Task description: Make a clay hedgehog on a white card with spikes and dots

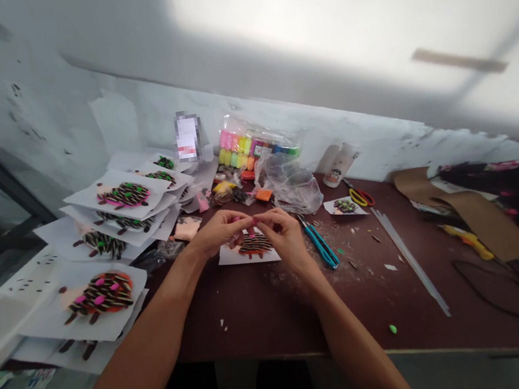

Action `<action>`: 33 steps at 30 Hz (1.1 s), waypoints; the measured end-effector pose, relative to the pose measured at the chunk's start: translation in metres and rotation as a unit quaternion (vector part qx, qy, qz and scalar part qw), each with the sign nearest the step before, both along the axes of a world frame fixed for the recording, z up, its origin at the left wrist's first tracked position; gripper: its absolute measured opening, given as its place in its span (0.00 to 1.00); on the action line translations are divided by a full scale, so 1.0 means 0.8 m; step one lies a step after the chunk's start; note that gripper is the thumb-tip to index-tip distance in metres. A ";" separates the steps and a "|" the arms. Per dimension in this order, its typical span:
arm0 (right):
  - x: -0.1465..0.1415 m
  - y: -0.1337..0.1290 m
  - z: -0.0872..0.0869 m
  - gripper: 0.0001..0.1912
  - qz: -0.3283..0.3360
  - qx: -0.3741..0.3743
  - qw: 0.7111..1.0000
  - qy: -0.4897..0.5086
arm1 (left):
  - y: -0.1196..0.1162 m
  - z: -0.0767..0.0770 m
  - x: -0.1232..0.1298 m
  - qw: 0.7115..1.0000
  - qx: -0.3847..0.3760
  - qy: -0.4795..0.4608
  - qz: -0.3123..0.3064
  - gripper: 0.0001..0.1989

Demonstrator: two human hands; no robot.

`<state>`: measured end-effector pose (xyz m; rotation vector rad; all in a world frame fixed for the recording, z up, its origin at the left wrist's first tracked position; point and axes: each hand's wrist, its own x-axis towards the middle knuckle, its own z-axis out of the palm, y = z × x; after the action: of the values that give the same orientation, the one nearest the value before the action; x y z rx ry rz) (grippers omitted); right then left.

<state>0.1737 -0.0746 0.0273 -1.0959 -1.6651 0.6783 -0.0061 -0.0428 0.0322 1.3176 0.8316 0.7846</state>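
My left hand (223, 231) and my right hand (282, 230) meet above a white card (230, 257) near the middle of the table. Both hands are closed, fingertips pinched on a small piece of pink clay (248, 221) between them. On the card below lies a hedgehog figure (254, 243) with dark and light stripes over an orange body, partly hidden by the hands. Just right of my right hand lie turquoise-handled scissors (322, 245).
Cards with clay hedgehogs (127, 193) are stacked at the left. Behind the hands are packs of coloured clay (238, 149) and clear plastic (290, 183). To the right lie a small hedgehog card (345, 206), yellow-red scissors (361, 196), clear sticks (410, 259) and brown cardboard (492, 218).
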 end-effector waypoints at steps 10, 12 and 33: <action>-0.001 -0.001 -0.003 0.08 -0.008 -0.036 0.999 0.014 | 0.004 -0.008 0.000 0.999 -0.004 -0.032 0.035 0.18; 0.000 -0.002 -0.001 0.07 -0.002 -0.021 1.000 -0.001 | 0.005 -0.008 -0.001 0.999 -0.005 -0.034 0.040 0.17; -0.008 -0.011 0.003 0.04 -0.078 0.055 0.982 -0.162 | 0.000 -0.011 0.012 0.997 0.052 0.025 0.044 0.18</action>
<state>0.1670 -0.0830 0.0295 -1.2927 -1.8412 0.3140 0.0036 -0.0428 0.0238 1.4043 0.9054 0.8767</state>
